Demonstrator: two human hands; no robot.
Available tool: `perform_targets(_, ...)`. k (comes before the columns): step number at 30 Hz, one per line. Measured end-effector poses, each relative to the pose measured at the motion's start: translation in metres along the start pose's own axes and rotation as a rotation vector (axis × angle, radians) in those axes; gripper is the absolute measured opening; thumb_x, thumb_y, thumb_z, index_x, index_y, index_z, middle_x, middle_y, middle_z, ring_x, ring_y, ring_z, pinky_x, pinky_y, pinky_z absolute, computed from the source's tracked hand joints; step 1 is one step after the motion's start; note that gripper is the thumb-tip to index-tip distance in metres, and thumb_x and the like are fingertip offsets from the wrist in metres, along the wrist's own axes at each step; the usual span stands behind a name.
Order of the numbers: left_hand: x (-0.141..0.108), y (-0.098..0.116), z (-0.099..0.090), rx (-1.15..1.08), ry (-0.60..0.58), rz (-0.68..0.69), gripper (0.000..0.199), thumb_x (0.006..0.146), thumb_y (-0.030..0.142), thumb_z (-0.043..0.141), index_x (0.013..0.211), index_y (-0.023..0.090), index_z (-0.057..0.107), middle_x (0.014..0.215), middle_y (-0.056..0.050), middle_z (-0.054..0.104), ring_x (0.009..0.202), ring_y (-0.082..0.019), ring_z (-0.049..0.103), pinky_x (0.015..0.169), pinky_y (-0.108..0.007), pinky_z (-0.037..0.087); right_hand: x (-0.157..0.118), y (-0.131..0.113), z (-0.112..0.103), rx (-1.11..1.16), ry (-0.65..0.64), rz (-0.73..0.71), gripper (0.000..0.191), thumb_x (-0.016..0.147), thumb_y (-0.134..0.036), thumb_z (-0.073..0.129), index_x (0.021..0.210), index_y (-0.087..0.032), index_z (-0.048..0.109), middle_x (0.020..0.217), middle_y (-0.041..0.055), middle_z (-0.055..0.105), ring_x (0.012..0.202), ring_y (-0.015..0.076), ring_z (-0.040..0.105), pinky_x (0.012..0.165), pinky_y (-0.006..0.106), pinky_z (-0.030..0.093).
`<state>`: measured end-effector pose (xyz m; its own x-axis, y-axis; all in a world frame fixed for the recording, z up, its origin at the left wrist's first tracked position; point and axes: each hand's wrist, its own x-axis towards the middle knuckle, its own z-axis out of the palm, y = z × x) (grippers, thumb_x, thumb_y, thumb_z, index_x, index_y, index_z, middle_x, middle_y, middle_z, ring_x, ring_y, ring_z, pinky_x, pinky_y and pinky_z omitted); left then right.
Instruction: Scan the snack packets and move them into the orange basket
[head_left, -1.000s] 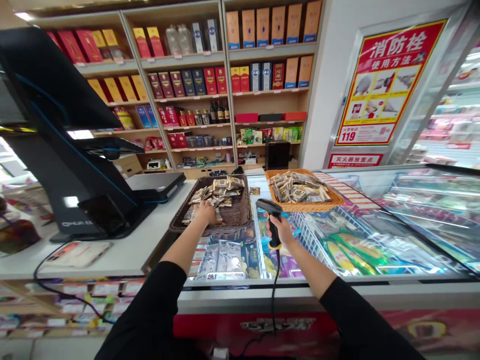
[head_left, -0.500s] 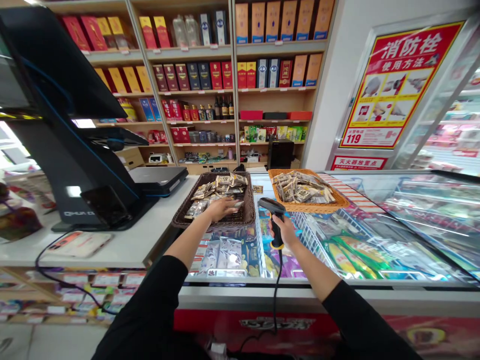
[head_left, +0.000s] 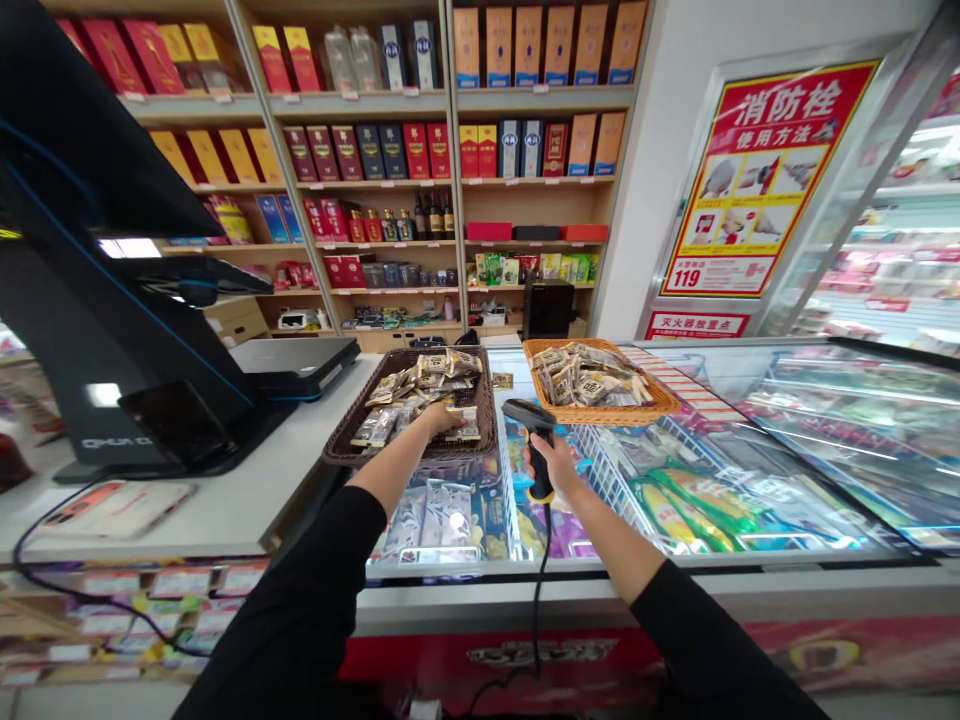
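My right hand is wrapped round the handle of a black and yellow barcode scanner, its cord hanging down over the freezer front. My left hand is inside the dark brown wicker basket, its fingers closed at a small packet on the right side. Other small packets lie heaped in that basket. Right of it, an orange wicker basket holds similar packets. Both baskets rest on the glass top of the freezer.
A dark register and a flat scale stand on the white counter at left, with a phone. Frozen goods lie under glass. Shelves of boxes stand behind.
My left hand has gone from spread over the basket to closed at a packet. The view has shifted slightly, and my right hand still holds the scanner.
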<state>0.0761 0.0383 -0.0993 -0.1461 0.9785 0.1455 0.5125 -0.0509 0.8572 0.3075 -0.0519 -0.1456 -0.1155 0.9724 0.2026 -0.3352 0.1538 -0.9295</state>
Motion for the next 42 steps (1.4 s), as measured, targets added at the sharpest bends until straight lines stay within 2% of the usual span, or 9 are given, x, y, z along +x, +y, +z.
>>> perform_targets(3, 0.005, 0.005, -0.002, -0.12, 0.02, -0.111, 0.029, 0.057, 0.041, 0.078, 0.066, 0.018, 0.062, 0.056, -0.004, 0.063, 0.064, -0.021, 0.063, 0.057, -0.027, 0.046, 0.0, -0.003, -0.001, -0.014, -0.014, 0.003, 0.042, 0.071, -0.054, 0.065, 0.089, -0.017, 0.055, 0.052, -0.0058, 0.054, 0.034, 0.0104, 0.047, 0.034, 0.022, 0.035)
perform_targets(7, 0.017, 0.023, 0.003, -0.399, 0.157, -0.032, 0.035, 0.063, 0.042, 0.074, 0.084, 0.015, 0.064, 0.067, -0.003, 0.066, 0.061, -0.015, 0.062, 0.058, -0.026, 0.048, -0.001, -0.008, -0.006, -0.112, -0.069, -0.031, 0.037, 0.074, -0.052, 0.063, 0.085, -0.017, 0.057, 0.05, -0.0051, 0.053, 0.033, 0.011, 0.046, 0.033, 0.023, 0.035)
perform_targets(10, 0.021, 0.036, 0.025, -0.582, 0.08, 0.05, 0.039, 0.063, 0.035, 0.074, 0.095, 0.015, 0.062, 0.08, -0.006, 0.07, 0.068, -0.016, 0.064, 0.063, -0.028, 0.051, 0.0, -0.014, -0.013, -0.277, -0.055, -0.129, 0.031, 0.076, -0.049, 0.062, 0.078, -0.018, 0.06, 0.044, -0.0049, 0.052, 0.031, 0.0118, 0.045, 0.035, 0.024, 0.034)
perform_targets(13, 0.019, 0.042, 0.049, -0.644, 0.004, 0.145, 0.038, 0.065, 0.03, 0.072, 0.099, 0.014, 0.062, 0.087, -0.008, 0.072, 0.078, -0.019, 0.067, 0.072, -0.031, 0.053, 0.001, -0.019, -0.022, -0.411, 0.038, -0.203, 0.029, 0.075, -0.046, 0.063, 0.064, -0.02, 0.057, 0.035, -0.0045, 0.049, 0.029, 0.0129, 0.044, 0.037, 0.024, 0.035)
perform_targets(16, 0.016, 0.042, 0.06, -0.59, 0.004, 0.192, 0.037, 0.068, 0.028, 0.069, 0.101, 0.013, 0.063, 0.09, -0.009, 0.073, 0.084, -0.02, 0.067, 0.078, -0.032, 0.053, 0.0, -0.023, -0.025, -0.46, 0.06, -0.204, 0.03, 0.075, -0.043, 0.065, 0.058, -0.021, 0.055, 0.035, -0.0034, 0.049, 0.031, 0.0141, 0.046, 0.039, 0.025, 0.036)
perform_targets(21, 0.01, 0.04, 0.055, -0.478, 0.044, 0.15, 0.036, 0.072, 0.027, 0.066, 0.105, 0.013, 0.061, 0.09, -0.01, 0.073, 0.085, -0.022, 0.067, 0.071, -0.031, 0.053, -0.001, -0.024, -0.022, -0.535, -0.009, -0.198, 0.027, 0.079, -0.039, 0.062, 0.061, -0.021, 0.054, 0.039, -0.0032, 0.052, 0.032, 0.0142, 0.047, 0.04, 0.025, 0.036)
perform_targets(31, 0.012, 0.038, 0.054, -0.467, 0.052, 0.166, 0.035, 0.073, 0.026, 0.065, 0.106, 0.013, 0.06, 0.089, -0.01, 0.073, 0.077, -0.02, 0.067, 0.068, -0.031, 0.053, -0.002, -0.026, -0.021, -0.598, -0.004, -0.18, 0.031, 0.082, -0.042, 0.056, 0.059, -0.021, 0.051, 0.039, -0.0019, 0.051, 0.033, 0.0144, 0.049, 0.041, 0.026, 0.04)
perform_targets(37, 0.014, 0.034, 0.055, -0.419, 0.048, 0.187, 0.036, 0.075, 0.028, 0.063, 0.107, 0.013, 0.059, 0.085, -0.008, 0.073, 0.073, -0.019, 0.067, 0.065, -0.028, 0.051, -0.001, -0.024, -0.022, -0.569, 0.015, -0.174, 0.029, 0.081, -0.042, 0.056, 0.061, -0.021, 0.052, 0.04, -0.002, 0.052, 0.033, 0.0145, 0.049, 0.04, 0.026, 0.039)
perform_targets(42, 0.01, 0.035, 0.055, -0.204, 0.053, 0.262, 0.032, 0.072, 0.032, 0.065, 0.098, 0.013, 0.063, 0.075, -0.004, 0.07, 0.069, -0.018, 0.064, 0.066, -0.027, 0.049, 0.001, -0.022, -0.021, -0.389, 0.09, -0.183, 0.032, 0.08, -0.047, 0.058, 0.064, -0.02, 0.051, 0.04, -0.0039, 0.049, 0.032, 0.0125, 0.046, 0.037, 0.024, 0.036)
